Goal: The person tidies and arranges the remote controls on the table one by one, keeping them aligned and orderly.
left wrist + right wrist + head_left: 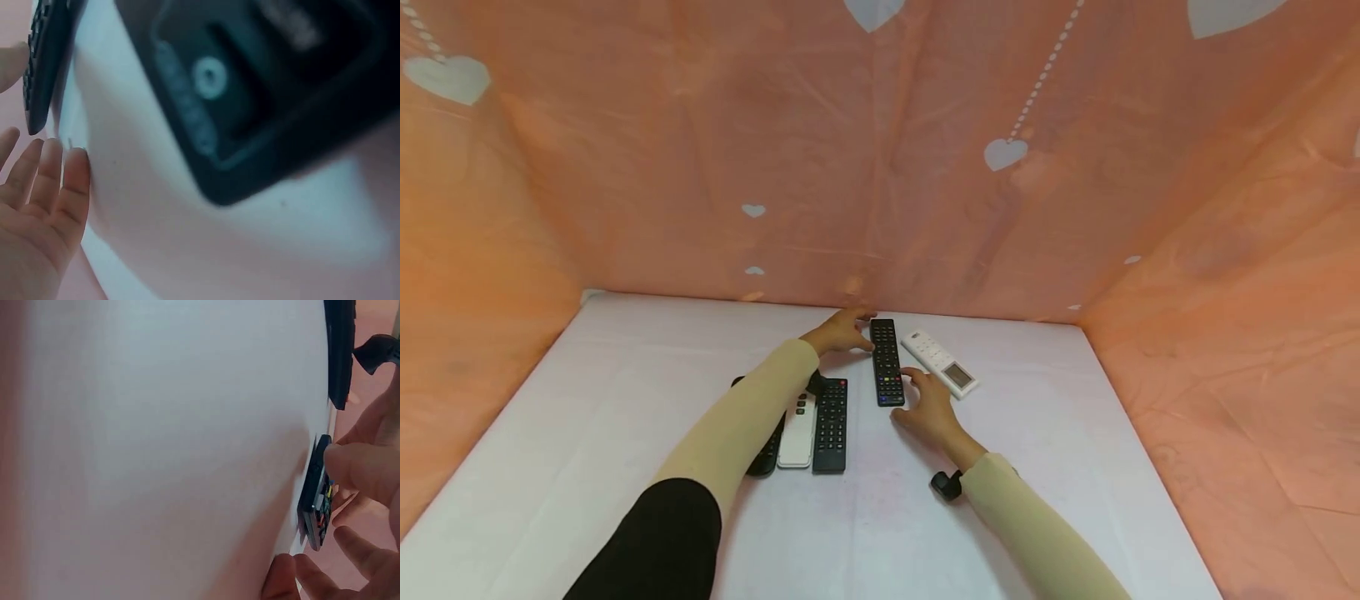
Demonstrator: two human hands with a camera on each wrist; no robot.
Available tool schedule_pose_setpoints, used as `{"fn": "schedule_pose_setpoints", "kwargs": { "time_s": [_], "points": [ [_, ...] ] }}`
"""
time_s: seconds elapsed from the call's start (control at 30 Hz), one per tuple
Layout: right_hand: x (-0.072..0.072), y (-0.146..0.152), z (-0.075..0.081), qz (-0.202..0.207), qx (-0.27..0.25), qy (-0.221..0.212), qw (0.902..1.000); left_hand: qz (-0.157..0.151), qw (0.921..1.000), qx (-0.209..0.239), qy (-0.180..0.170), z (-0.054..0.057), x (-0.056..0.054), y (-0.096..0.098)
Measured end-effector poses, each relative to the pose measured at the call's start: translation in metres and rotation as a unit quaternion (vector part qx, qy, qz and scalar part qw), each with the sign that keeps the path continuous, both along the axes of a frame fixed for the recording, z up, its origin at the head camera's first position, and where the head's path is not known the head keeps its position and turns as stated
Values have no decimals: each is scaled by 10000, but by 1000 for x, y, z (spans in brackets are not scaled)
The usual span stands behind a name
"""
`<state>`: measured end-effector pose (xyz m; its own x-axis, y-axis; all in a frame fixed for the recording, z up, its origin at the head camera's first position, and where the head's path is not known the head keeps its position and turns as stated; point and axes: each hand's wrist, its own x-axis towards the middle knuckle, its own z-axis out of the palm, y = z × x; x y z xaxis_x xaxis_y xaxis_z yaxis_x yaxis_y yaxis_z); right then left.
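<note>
A long black remote control [886, 362] with several rows of buttons lies near the back of the white table, between my two hands. My left hand [841, 331] is at its upper left, with the thumb right at the side edge and straight fingers reaching past the top end. In the left wrist view, that hand [44, 206] shows extended fingers beside the remote. My right hand [931, 408] stands at the lower right, fingers spread, one fingertip at the remote's edge. The right wrist view has the remote [317, 494] end-on among the fingers.
Right of the black remote, a white remote with a small display [940, 362] lies aslant. Under my left forearm, a black remote [831, 433], a white remote [796, 433] and another black remote [766, 457] lie side by side. An orange curtain [880, 183] borders the table [1060, 467].
</note>
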<state>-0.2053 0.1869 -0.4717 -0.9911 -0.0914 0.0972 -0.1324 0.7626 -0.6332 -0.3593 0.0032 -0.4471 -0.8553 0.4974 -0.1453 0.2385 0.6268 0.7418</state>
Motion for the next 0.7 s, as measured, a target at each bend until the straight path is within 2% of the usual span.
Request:
{"fn": "schedule_pose_setpoints", "kwargs": {
  "time_s": [0.27, 0.47, 0.7],
  "points": [
    [-4, -5, 0, 136, 337, -16, 9993, -88, 9995, 257, -183, -4, -4, -1],
    [-10, -9, -2, 225, 542, 59, 9983, -185, 9995, 194, -137, -5, -4, -3],
    [-13, -11, 1, 174, 715, -294, 9969, -88, 9997, 161, -153, -3, 0, -3]
  ]
}}
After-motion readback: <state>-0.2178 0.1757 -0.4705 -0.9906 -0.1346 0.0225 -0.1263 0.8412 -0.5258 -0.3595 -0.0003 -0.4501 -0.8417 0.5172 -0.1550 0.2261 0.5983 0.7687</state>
